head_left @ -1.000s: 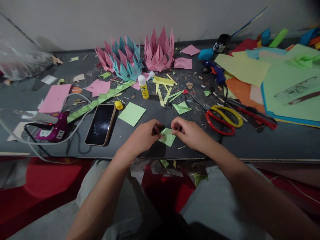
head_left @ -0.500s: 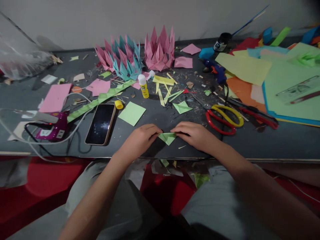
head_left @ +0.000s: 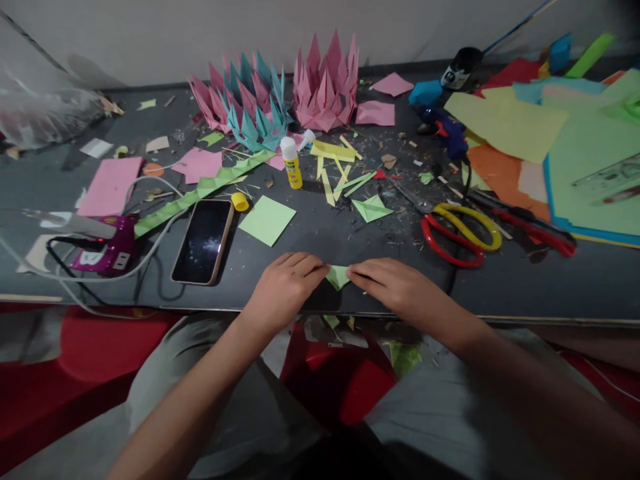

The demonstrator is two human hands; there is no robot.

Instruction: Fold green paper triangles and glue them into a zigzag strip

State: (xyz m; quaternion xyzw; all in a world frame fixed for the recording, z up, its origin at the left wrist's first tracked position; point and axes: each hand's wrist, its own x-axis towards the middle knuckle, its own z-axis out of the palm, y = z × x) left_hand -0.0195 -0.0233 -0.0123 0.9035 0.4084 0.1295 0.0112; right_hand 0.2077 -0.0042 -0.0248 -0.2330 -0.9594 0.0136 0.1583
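A small piece of folded green paper [head_left: 339,277] lies near the table's front edge, its lower part tapering to a point toward me. My left hand [head_left: 290,285] pinches its left corner, fingers closed. On the opposite corner, the fingers of my right hand [head_left: 387,283] are pressed together; both hands partly cover the paper. Beyond them lie a flat green paper square [head_left: 268,221] and a creased green piece [head_left: 372,209]. A yellow glue stick [head_left: 292,164] stands upright with its cap off beside it.
Left of my hands are a phone [head_left: 203,241], a purple power adapter [head_left: 107,247] with cables, and a pleated green strip [head_left: 200,193]. Scissors [head_left: 467,230] lie to the right, near stacked coloured sheets [head_left: 590,193]. Pink and blue folded-paper crowns [head_left: 327,93] stand against the wall.
My fingers have come closer together over the green paper, so less of it shows. The whole view has shifted slightly; the other things on the table stay where they were.
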